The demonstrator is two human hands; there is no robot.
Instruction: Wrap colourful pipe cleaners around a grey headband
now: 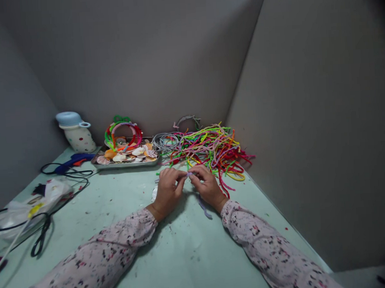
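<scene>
Both my hands meet at the middle of the pale green table (172,256). My left hand (167,191) and my right hand (207,185) each pinch a thin lilac pipe cleaner (203,208) between fingertips; its free end trails down toward my right wrist. Just beyond the hands lies a tangled heap of bright pipe cleaners (212,149) in pink, green, yellow and red. Something small and pale (154,192) lies on the table, partly hidden under my left hand.
A metal tray (125,164) of seashells stands at the back, with pipe-cleaner-wrapped hoops (123,132) behind it and grey wire hoops (166,141) beside. A blue glue gun (73,161), black cable (42,238), plastic bag (28,204) and capped white bottle (77,133) lie left. Grey walls enclose the table.
</scene>
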